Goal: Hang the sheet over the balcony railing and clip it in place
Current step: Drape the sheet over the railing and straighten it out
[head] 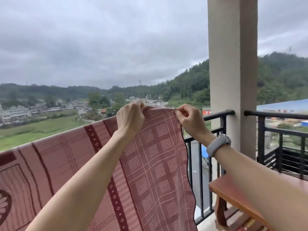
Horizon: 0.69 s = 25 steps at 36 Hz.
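On the balcony, a pink-and-maroon patterned sheet [70, 164] is lying draped over the black metal railing [216, 115], covering its top rail from the left edge of the view almost to the square beige pillar [232, 72]. The right end of the sheet is being lifted clear of the rail, and its dark-hemmed side edge is hanging down in a wavy line in front of the railing's upright bars.

The left hand [130, 116] is gripping the sheet's top edge, its fingers curled over the fold and its thumb tucked behind the cloth. The right hand [190, 118] is pinching the upper right corner of the sheet between thumb and forefinger, the other fingers curled loosely beneath. The two hands are holding the same raised edge, near each other, with a short span of checked cloth arching between them. A pale grey smartwatch [218, 145] is sitting on the right wrist.

To the right, below the right forearm, a reddish-brown wooden bench [233, 192] is standing just inside the railing. Beyond the pillar a second stretch of black railing is running on. Past the balcony, green fields, a cluster of pale buildings and wooded hills are lying under a grey overcast sky.
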Each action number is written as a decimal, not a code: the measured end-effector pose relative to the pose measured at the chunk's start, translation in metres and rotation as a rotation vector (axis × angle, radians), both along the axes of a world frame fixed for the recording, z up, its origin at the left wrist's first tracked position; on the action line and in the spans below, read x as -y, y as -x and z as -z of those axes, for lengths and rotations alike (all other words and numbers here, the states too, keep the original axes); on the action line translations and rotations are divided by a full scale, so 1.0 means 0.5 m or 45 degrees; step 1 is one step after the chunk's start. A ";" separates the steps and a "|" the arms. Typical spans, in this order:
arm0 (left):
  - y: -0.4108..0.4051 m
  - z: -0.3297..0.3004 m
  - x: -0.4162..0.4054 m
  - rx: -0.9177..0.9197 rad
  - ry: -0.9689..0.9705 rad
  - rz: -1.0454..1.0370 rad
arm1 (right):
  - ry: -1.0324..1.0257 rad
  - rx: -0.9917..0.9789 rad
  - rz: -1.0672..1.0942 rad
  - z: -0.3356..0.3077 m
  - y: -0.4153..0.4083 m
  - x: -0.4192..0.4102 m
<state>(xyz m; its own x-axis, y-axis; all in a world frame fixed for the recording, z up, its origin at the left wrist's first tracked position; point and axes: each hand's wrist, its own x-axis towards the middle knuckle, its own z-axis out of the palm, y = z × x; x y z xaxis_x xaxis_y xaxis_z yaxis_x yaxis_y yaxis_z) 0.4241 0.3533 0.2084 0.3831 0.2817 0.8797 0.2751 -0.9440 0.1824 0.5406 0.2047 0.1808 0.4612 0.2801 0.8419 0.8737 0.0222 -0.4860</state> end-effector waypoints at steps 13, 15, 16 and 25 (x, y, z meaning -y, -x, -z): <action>-0.190 0.094 0.062 -0.195 0.112 -0.095 | 0.436 0.120 -0.518 0.077 -0.240 0.031; -0.195 0.101 0.070 -0.141 0.052 -0.165 | 0.410 0.093 -0.558 0.087 -0.269 0.017; -0.198 0.103 0.077 -0.098 0.017 -0.191 | 0.395 0.079 -0.587 0.090 -0.283 0.009; -0.218 0.165 0.141 0.049 -0.010 -0.435 | 0.563 -0.075 -1.221 0.084 -0.346 -0.072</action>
